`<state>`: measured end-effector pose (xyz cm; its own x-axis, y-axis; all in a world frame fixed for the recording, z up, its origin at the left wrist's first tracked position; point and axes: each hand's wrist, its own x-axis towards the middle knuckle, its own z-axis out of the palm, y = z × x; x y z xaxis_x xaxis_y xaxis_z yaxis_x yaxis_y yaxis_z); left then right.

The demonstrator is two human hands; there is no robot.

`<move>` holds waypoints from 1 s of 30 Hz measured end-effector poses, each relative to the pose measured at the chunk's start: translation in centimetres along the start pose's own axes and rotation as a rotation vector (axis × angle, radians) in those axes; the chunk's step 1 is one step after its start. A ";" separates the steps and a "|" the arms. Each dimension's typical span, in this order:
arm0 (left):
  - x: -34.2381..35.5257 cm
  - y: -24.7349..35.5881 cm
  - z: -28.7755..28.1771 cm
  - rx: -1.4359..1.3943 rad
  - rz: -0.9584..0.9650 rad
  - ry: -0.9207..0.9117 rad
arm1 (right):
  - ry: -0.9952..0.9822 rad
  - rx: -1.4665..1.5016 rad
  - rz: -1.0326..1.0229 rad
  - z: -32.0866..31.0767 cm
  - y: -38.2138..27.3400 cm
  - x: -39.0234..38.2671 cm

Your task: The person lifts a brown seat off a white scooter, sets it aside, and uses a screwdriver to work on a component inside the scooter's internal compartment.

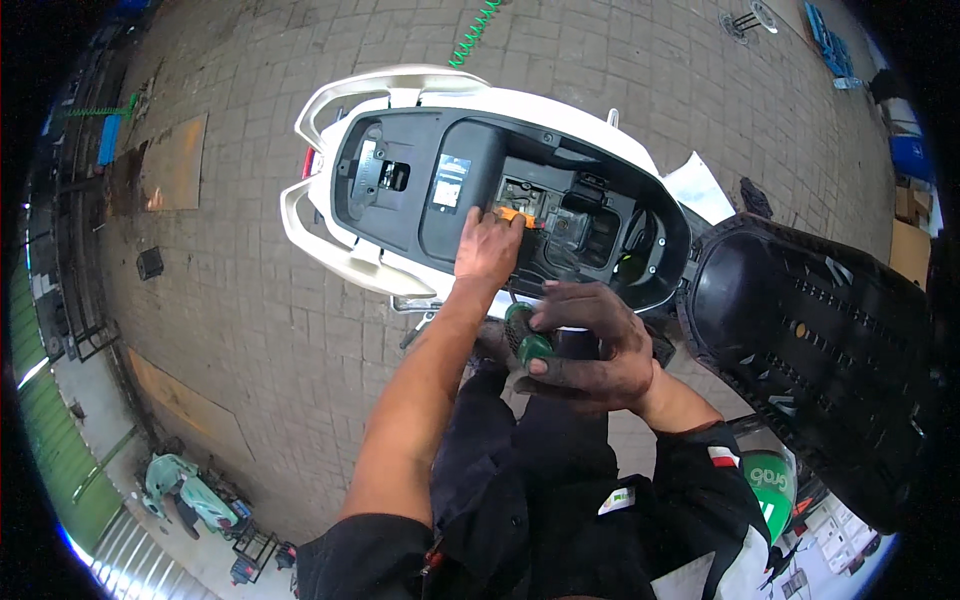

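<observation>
A white scooter (560,108) stands in front of me, its under-seat compartment (610,150) uncovered. My left hand (488,248) reaches into the compartment's left part, fingers bent at a small orange piece (515,216); their tips are partly hidden. Beside that piece lie metal and dark parts in an opened recess (565,228). Nearer to me, my right hand (605,345) is closed on a screwdriver (527,335) with a green and black handle. The handle sits between thumb and fingers, just outside the compartment's near edge, and its thin shaft points away from me.
The black seat (810,340) is tipped open to the right, underside up. A white sheet (698,188) lies beyond the compartment's right end. Green coiled hose (472,35) hangs at the back. A mint-green scooter (185,490) stands at lower left, on brick paving (250,300).
</observation>
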<state>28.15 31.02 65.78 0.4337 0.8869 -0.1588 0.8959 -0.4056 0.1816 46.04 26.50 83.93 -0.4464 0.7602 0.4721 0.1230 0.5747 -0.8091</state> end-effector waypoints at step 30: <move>-1.7 -1.3 -1.8 -0.728 -0.429 0.833 | 0.163 -0.048 -0.095 2.5 0.1 -1.4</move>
<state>26.04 30.42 67.57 -0.3268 0.8994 0.2903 0.5697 -0.0577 0.8198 44.47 24.74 82.35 -0.3088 0.7389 0.5989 0.1309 0.6567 -0.7427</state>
